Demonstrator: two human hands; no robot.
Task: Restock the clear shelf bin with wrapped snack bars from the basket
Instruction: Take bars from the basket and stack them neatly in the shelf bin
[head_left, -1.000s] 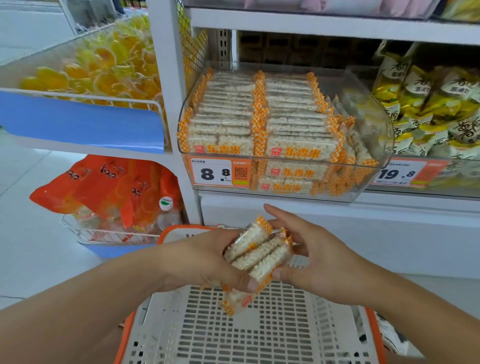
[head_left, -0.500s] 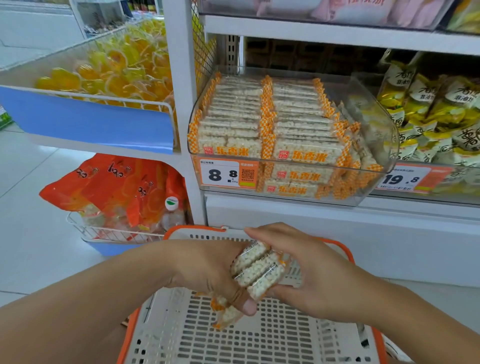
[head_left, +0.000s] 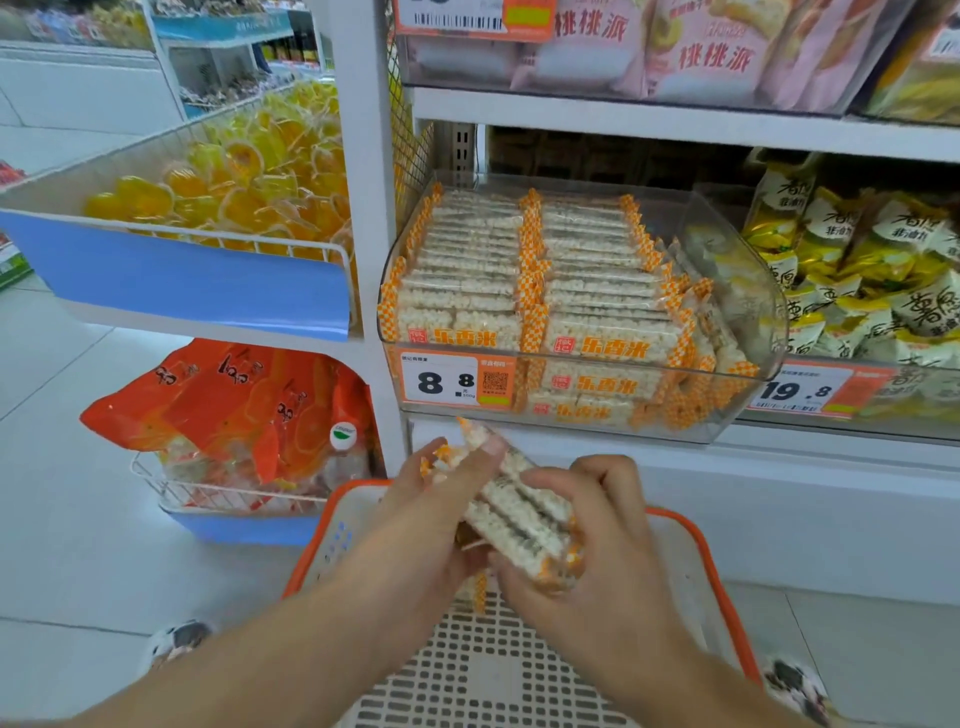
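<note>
Your left hand (head_left: 447, 483) and right hand (head_left: 587, 525) both grip a stack of bars (head_left: 519, 514) above the basket (head_left: 696, 535), just below the stocked bin (head_left: 727, 249).

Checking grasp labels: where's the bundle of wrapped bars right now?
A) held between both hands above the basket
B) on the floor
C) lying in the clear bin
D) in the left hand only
A: the left hand and right hand both grip the snack bars over the basket, below the clear bin.

Clear-wrapped, orange-ended snack bars (head_left: 519, 514) bunched tilted above the basket (head_left: 696, 530), below the near-full bin (head_left: 748, 291).
</note>
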